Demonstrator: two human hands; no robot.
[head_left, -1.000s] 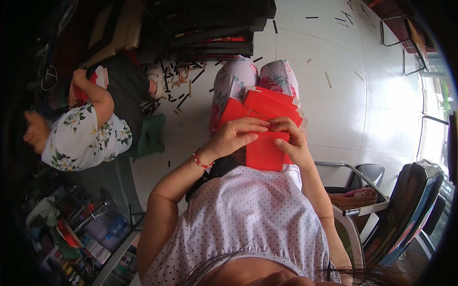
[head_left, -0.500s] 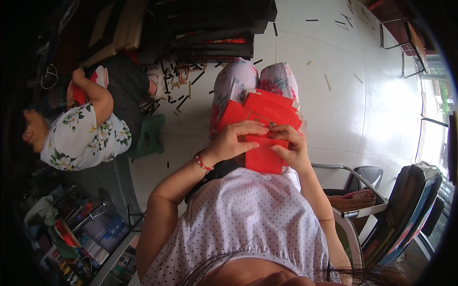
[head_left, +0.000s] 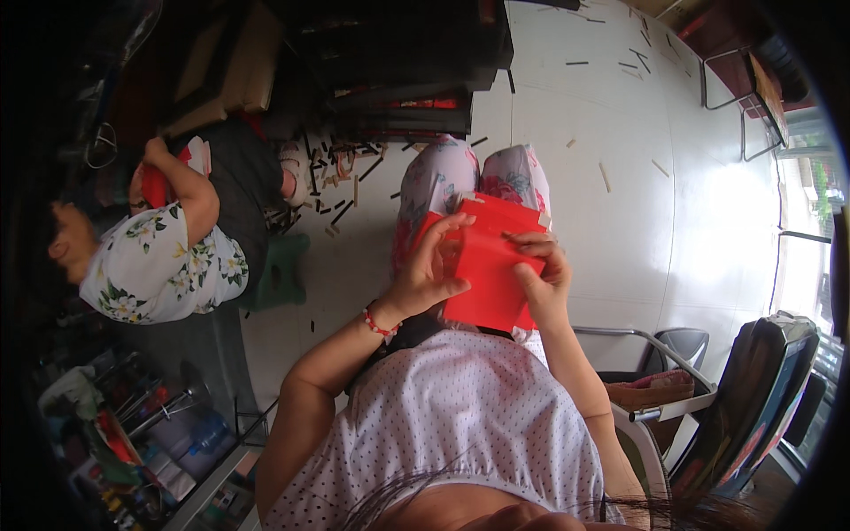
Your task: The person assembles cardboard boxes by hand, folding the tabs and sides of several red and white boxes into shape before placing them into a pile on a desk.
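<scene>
Over my lap, a flat red paper envelope (head_left: 490, 281) is held in my right hand (head_left: 551, 273), with the thumb on its face and the fingers curled at its right upper edge. My left hand (head_left: 420, 276) is beside the envelope's left edge, thumb and fingers spread apart. Its thumb tip lies close to that edge; whether it touches I cannot tell. More red envelopes (head_left: 505, 211) lie overlapping on my thighs, partly hidden under the held one and behind my left fingers.
At the left a person (head_left: 164, 257) on a green stool (head_left: 282, 270) holds red paper. Dark boxes (head_left: 398, 53) stand beyond my knees, with dark and pale strips (head_left: 341, 173) scattered on the floor. A metal-framed chair (head_left: 660, 403) is at my right.
My left hand has come away from the envelope and its fingers have spread. The envelope in my right hand has tilted and shows more of its face.
</scene>
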